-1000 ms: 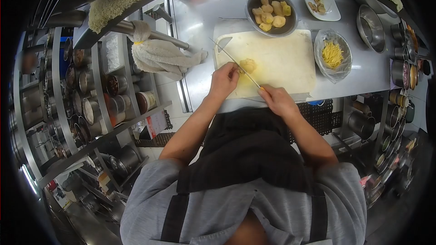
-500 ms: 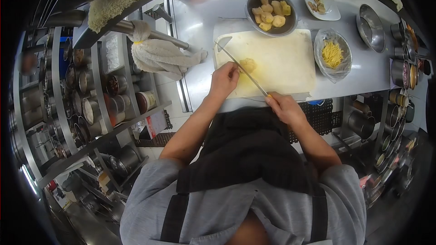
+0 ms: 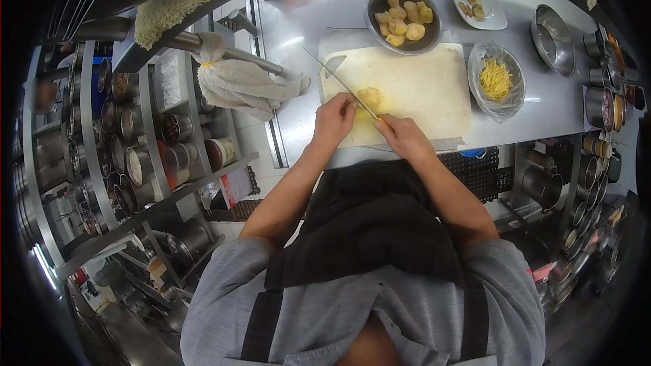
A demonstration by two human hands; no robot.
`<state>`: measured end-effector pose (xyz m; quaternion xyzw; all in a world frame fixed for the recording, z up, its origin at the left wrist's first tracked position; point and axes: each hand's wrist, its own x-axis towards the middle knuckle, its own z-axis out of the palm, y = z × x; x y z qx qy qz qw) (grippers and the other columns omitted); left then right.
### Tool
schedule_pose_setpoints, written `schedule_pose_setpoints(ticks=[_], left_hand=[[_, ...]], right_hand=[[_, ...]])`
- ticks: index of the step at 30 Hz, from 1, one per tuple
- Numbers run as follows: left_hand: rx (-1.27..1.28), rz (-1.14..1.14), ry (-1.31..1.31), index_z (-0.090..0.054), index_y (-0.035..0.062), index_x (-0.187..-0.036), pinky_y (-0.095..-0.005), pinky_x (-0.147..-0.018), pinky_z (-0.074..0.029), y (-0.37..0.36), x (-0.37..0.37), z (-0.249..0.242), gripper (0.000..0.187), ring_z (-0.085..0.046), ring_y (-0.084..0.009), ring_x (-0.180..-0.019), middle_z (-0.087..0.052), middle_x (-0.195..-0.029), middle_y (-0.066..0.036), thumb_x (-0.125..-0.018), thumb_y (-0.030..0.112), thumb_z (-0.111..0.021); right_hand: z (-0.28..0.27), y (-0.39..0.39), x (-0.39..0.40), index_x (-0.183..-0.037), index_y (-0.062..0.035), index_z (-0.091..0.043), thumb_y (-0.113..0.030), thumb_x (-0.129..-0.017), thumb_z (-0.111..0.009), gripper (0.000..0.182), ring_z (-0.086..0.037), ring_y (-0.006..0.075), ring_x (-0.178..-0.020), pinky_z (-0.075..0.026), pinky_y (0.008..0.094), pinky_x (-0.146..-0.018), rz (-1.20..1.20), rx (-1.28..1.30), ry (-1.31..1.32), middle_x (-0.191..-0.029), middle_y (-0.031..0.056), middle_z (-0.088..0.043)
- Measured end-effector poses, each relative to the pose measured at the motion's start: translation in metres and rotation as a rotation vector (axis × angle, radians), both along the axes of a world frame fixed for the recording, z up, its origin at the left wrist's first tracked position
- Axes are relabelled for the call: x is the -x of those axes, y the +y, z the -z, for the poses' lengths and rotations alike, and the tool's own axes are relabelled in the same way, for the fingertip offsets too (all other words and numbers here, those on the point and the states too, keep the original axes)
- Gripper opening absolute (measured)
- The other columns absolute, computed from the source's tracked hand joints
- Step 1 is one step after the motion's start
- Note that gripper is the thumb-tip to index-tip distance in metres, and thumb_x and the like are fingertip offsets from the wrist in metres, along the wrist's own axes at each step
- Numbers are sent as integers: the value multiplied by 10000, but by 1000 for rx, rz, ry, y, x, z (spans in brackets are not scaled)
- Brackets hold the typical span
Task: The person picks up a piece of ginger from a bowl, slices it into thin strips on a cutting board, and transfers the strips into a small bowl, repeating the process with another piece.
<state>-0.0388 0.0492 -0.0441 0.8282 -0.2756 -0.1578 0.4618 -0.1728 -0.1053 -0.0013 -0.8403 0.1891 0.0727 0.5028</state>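
My right hand [image 3: 401, 134] is wrapped round the handle of a long knife [image 3: 330, 73], whose blade points up and left across the white cutting board [image 3: 427, 88]. Beside the blade, at the board's left part, lie pale yellow slices [image 3: 371, 99]. My left hand [image 3: 335, 119] has its fingers curled together at the blade's near side, close to the slices. Whatever those fingers pinch is hidden or too small to name.
Behind the board stands a metal bowl [image 3: 432, 42] of peeled yellow chunks. A white dish [image 3: 494, 19], a plastic-lined bowl [image 3: 513, 98] of yellow strips and a metal bowl [image 3: 555, 41] are to the right. A towel [image 3: 234, 85] hangs left.
My right hand has moved up and left with the knife, and the blade tip now reaches beyond the board's upper left corner. My left hand has hardly moved.
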Motion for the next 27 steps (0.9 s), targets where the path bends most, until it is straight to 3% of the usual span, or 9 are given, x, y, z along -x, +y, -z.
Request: schedule_pose_setpoints(ticks=[9, 27], left_hand=[[-14, 11, -6, -654, 15, -957, -290, -634, -559, 1, 2, -3, 75, -707, -177, -683, -715, -787, -141, -911, 74, -665], [-30, 2, -6, -647, 10, -961, -296, -642, -558, 0, 2, -3, 83, -711, -178, -689, -719, -793, -140, -911, 74, -663]], right_hand=[[-38, -11, 44, -1051, -36, -640, -346, -1008, -531, 331, -611, 470, -800, -470, 508, -720, -24, -52, 143, -810, 258, -641], [-14, -7, 11, -1010, -37, -656, -334, -1001, -548, 316, -622, 460, -775, -478, 512, -710, -41, -12, 72, -789, 260, -647]])
